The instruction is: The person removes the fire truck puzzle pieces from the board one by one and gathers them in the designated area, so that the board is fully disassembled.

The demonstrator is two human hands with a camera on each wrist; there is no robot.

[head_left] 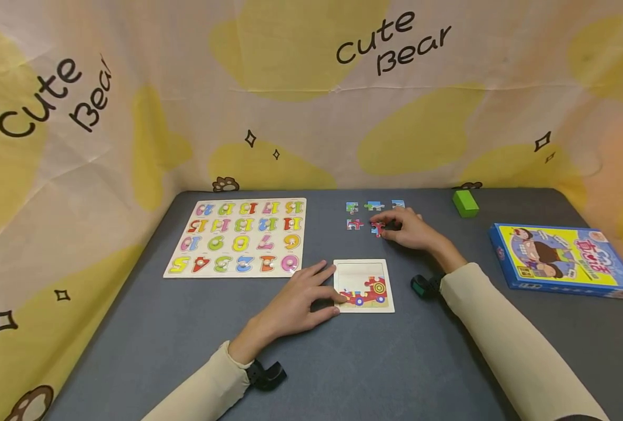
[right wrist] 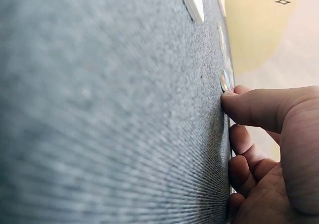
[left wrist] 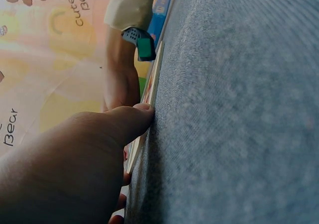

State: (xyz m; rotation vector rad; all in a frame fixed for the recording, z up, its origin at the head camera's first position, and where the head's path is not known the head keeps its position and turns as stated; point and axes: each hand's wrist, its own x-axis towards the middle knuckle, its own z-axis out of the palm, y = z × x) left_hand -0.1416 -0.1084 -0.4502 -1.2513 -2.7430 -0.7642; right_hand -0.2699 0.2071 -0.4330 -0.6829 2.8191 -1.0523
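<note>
A square jigsaw tray (head_left: pixel 361 268) lies on the grey table, its lower part filled with pieces that show a red vehicle. At the tray's left side rests my left hand (head_left: pixel 303 299), fingers spread; in the left wrist view the thumb (left wrist: pixel 137 117) touches the tray's edge. Farther back, my right hand (head_left: pixel 411 229) pinches a red and blue jigsaw piece (head_left: pixel 377 228) between thumb and fingers, at the tabletop. The right wrist view shows that piece (right wrist: pixel 225 79) edge-on at the thumb tip. Several loose pieces (head_left: pixel 374 206) lie beside and behind it, one partly covered by the fingers.
A white number board (head_left: pixel 232 273) with colourful numerals lies at the left. Toward the right are a green block (head_left: pixel 466 204) and a blue and yellow box (head_left: pixel 564 260). Printed cloth (head_left: pixel 301 117) hangs behind the table (head_left: pixel 196 339).
</note>
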